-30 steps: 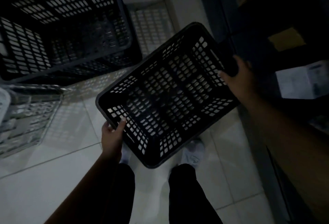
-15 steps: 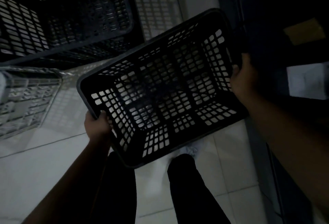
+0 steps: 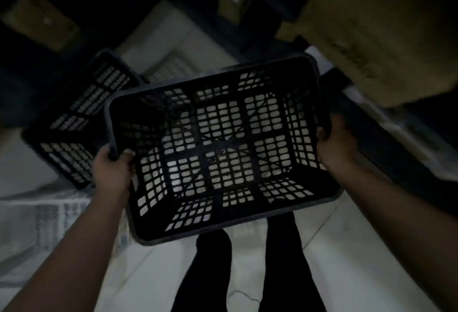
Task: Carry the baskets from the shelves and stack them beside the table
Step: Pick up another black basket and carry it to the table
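Left hand [image 3: 111, 173] grips the left rim of a black perforated basket [image 3: 220, 153]; right hand [image 3: 334, 145] grips its right rim. Basket held in the air above pale floor tiles [image 3: 347, 262]. Another black basket [image 3: 74, 123] sits behind-left.

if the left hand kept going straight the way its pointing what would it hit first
The left hand, gripping the held basket's left rim, points forward and up the frame. Likely first in that line is the dark basket on the floor ahead, though depth is unclear in this dim view.
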`<state>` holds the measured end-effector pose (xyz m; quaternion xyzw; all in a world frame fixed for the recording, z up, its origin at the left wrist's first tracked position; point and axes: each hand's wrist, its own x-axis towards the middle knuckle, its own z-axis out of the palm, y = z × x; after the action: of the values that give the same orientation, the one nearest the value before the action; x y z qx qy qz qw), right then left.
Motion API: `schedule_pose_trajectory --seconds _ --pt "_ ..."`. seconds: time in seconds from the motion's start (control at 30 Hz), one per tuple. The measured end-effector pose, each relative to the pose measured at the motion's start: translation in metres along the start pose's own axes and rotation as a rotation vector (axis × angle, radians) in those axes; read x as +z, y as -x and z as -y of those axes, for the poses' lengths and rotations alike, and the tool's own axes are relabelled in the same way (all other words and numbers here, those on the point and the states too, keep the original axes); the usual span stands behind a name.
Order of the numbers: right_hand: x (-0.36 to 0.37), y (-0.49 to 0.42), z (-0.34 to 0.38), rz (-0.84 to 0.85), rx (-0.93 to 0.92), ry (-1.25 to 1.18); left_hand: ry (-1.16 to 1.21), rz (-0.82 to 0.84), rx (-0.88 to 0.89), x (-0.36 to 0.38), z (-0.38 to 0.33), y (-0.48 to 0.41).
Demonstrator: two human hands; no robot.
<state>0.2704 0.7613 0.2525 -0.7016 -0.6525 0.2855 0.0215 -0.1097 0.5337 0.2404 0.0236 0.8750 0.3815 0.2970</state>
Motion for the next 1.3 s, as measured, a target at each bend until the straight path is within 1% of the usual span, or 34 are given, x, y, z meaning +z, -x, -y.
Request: schedule_pose_trajectory --seconds 0.13,0.27,0.4,0.57,0.67,0.8,0.9,1.03,1.17,1.3 --pt "-0.078 0.084 -0.016 -0.111 0.105 -0.111 -0.132 0.120 0.207 -0.018 -0.093 0.040" --pt "-0.148 0.174 -0.050 -0.213 0.205 -0.225 -0.223 0.234 0.380 -0.012 -0.168 0.100" --pt "-0.208 0.272 -0.099 -0.345 0.321 -0.292 -0.238 0.427 0.518 0.006 -0.219 0.184" --pt "-0.273 0.411 -0.165 -0.548 0.488 -0.339 -0.305 0.634 0.702 0.029 -0.251 0.315" --pt "-0.303 0.497 -0.210 -0.651 0.568 -0.328 -0.344 0.742 0.781 0.043 -0.250 0.400" --pt "-0.333 0.607 -0.273 -0.792 0.679 -0.365 -0.375 0.876 0.885 0.063 -0.233 0.526" --pt "-0.345 0.687 -0.319 -0.896 0.778 -0.361 -0.402 0.986 0.934 0.077 -0.208 0.622" --pt "-0.352 0.783 -0.379 -1.022 0.933 -0.379 -0.431 1.117 1.052 0.100 -0.171 0.748" --pt "-0.354 0.858 -0.428 -1.083 1.084 -0.374 -0.452 1.271 1.195 0.128 -0.128 0.867" --pt "-0.364 0.896 -0.481 -1.123 1.224 -0.388 -0.507 1.393 1.213 0.173 -0.092 0.970"
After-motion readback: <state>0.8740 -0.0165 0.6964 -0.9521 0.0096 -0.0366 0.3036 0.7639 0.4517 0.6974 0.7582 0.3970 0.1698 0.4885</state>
